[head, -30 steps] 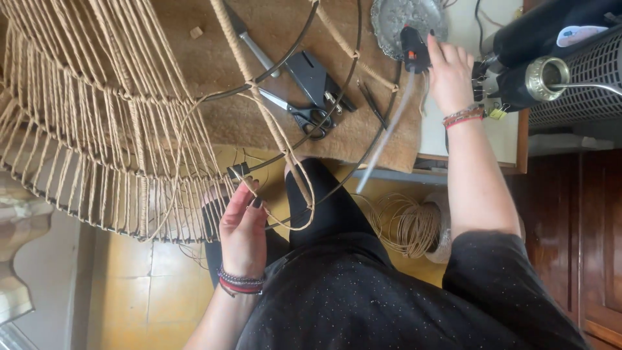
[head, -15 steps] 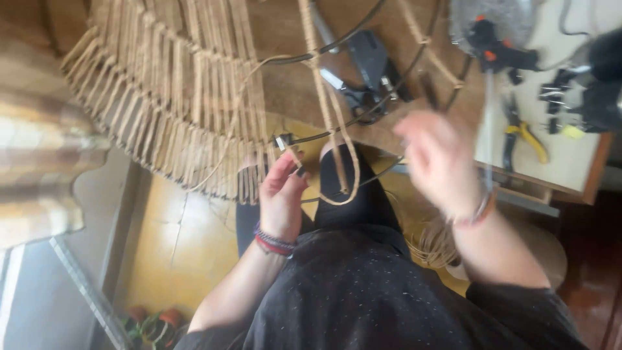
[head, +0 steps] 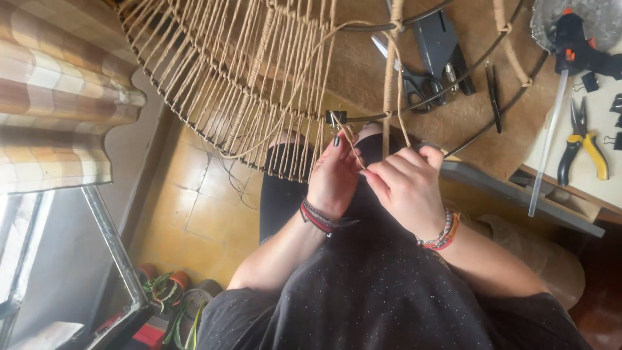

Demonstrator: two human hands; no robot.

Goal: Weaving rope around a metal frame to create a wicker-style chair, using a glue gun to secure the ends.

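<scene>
Jute cord (head: 353, 146) is pinched in the closed grip of both the left hand (head: 334, 175) and right hand (head: 405, 185), just below the wire frame (head: 259, 78) above the lap.

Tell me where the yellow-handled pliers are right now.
In the head view, the yellow-handled pliers lie far right on the pale worktop, below the glue gun.

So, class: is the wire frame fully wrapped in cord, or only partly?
Partly. Cord covers the frame's left side, while its right side is bare wire. Both hands hold a strand at the edge.
</scene>
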